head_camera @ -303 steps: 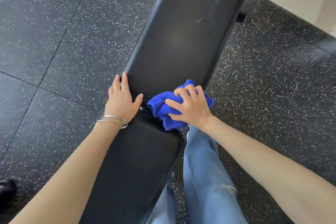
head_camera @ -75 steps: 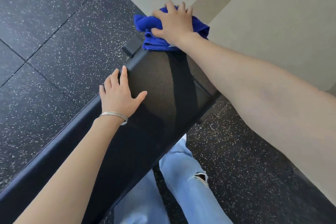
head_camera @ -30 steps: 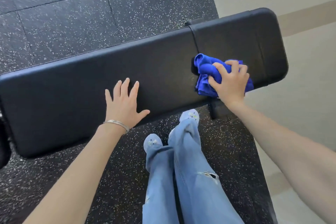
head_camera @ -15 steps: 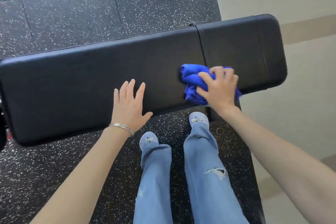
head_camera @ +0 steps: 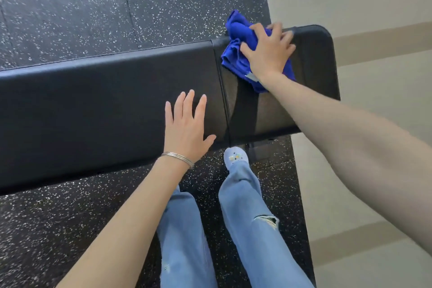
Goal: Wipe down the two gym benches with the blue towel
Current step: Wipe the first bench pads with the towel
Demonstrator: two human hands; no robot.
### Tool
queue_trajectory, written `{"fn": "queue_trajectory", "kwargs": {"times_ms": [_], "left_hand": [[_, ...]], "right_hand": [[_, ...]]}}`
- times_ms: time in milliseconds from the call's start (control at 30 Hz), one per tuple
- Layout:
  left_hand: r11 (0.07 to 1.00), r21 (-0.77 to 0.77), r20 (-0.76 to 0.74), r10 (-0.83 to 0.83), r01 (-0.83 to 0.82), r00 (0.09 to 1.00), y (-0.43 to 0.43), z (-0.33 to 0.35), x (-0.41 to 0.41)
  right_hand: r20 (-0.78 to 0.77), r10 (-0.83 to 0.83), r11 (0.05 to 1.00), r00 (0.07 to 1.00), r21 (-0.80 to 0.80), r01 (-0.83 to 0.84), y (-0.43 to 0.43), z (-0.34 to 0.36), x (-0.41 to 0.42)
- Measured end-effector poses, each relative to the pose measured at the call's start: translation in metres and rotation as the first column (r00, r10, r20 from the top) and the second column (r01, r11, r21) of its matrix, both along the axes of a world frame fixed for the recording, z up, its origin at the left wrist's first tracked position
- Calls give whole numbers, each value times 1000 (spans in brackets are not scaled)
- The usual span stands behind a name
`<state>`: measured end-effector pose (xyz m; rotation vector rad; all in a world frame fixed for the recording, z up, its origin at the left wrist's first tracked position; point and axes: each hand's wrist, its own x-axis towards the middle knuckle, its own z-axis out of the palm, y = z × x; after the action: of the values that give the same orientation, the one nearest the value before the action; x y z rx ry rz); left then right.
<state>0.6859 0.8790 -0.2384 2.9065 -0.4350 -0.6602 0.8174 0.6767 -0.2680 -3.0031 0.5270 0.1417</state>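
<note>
Head view, nearest first: pale blue jeans (head_camera: 252, 229), ripped at one knee, hang over a light clog-like shoe (head_camera: 235, 158) whose toe sits just under the bench's near edge, so the person stands close enough to reach across. On the left wrist are thin silver bangles (head_camera: 178, 159). The left hand (head_camera: 184, 131) lies flat on the long pad of the gym bench (head_camera: 93, 105), fingers straight and slightly fanned, holding nothing. I judge it to be a brace that steadies the lean. The bench is upholstered in smooth black vinyl with rounded edges and a faint sheen, and a narrow seam (head_camera: 219, 91) splits it into a long pad and a shorter end pad (head_camera: 311, 65). The arm's shadow falls as a dark band across the end pad. On that end pad, just past the seam and toward its far edge, lies the blue towel (head_camera: 236, 54), a soft, bunched cloth in deep cobalt with a fold poking up over the far rim. The right hand (head_camera: 268, 54) presses it down with fingers spread and only lightly curved, not closed round it, which suits pushing the cloth across the vinyl. Beyond is black rubber floor (head_camera: 70, 18) in white-flecked tiles, then a plain cream wall (head_camera: 374, 7). A second bench is not in view.
</note>
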Motion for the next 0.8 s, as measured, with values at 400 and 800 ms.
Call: {"fn": "queue_trajectory", "kwargs": {"times_ms": [400, 800], "left_hand": [[989, -7, 18, 151, -151, 988, -79, -7, 48], [995, 39, -26, 92, -91, 995, -64, -6, 8]], "right_hand": [[177, 461, 873, 870, 88, -481, -83, -2, -146], [53, 98, 992, 994, 80, -102, -30, 4, -28]]}}
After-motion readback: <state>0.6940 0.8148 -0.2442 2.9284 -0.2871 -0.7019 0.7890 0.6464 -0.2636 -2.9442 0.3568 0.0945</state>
